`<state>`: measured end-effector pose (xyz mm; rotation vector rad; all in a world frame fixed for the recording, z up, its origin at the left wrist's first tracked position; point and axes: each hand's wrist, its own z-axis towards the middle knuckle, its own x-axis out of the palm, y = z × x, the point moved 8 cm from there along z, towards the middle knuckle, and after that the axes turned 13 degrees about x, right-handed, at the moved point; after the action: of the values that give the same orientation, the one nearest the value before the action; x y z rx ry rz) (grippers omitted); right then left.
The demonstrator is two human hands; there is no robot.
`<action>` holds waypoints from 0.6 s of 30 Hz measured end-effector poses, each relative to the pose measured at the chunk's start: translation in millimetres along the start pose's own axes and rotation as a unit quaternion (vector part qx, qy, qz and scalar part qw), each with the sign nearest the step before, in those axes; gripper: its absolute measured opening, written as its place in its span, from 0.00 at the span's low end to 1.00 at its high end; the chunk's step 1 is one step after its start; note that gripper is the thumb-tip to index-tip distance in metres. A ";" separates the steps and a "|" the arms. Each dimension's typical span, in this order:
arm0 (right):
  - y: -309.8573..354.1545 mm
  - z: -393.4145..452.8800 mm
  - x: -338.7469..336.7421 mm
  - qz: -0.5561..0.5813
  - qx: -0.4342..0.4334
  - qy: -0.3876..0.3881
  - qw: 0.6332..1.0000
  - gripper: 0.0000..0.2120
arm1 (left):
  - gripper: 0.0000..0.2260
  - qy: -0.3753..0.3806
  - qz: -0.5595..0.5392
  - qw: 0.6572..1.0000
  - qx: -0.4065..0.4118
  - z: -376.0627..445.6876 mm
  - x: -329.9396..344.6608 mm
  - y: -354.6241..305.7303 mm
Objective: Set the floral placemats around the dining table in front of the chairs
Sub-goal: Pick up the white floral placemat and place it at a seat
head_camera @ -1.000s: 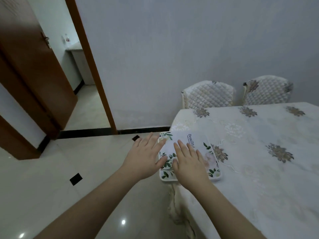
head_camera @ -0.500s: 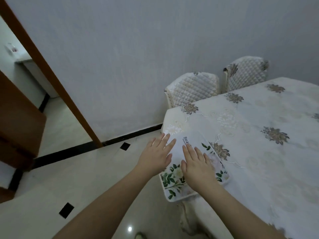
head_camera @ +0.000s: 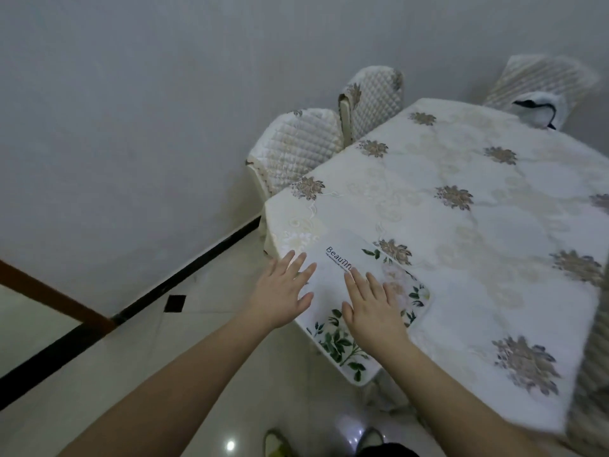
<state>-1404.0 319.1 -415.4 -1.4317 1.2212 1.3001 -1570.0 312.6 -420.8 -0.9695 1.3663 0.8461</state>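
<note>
Tabletop [head_camera: 461,258] — placemat [head_camera: 339,265] under both hands' flat fingers [head_camera: 359,285].

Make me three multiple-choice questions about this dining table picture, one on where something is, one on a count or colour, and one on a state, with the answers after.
1. Where does the floral placemat lie?
A. At the table's near end, overhanging its edge
B. On a chair seat
C. On the floor

2. How many quilted chair backs show beyond the table?
A. One
B. Three
C. Five

3. How do the two hands meet the placemat?
A. Both pinch its corners
B. Both rest flat with straight fingers
C. One lifts it while the other hangs idle

Answers: 1 A, the mat's leafy corner sticks out past the tablecloth edge. 2 B, two chair backs stand by the wall side and one at the far end. 3 B, the left hand and right hand lie spread on the mat, no fingers curled round it.
</note>
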 end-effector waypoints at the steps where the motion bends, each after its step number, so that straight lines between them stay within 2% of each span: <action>1: -1.7 -3.2 3.5 -0.002 0.013 0.007 1.000 0.27 | 0.32 0.012 -0.004 1.000 0.013 2.9 4.9 0.9; 5: -12.7 -14.1 17.5 0.013 0.046 0.015 0.999 0.28 | 0.35 0.041 0.001 0.998 0.042 10.6 23.8 5.5; 11: -27.1 -20.2 32.8 0.055 0.098 0.021 0.993 0.28 | 0.28 0.054 0.002 0.997 0.055 24.2 39.3 7.5; 15: -38.3 -18.2 52.8 0.102 0.127 0.043 0.986 0.29 | 0.30 0.057 0.007 0.996 0.065 31.5 53.0 7.5; 18: -50.5 -18.0 66.7 0.111 0.148 0.055 0.981 0.36 | 0.35 0.088 0.003 0.993 0.077 41.8 61.4 1.2</action>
<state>-1351.5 302.5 -481.0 -1.1909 1.6132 1.1345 -1551.9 347.9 -483.6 -0.9368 1.5617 0.6618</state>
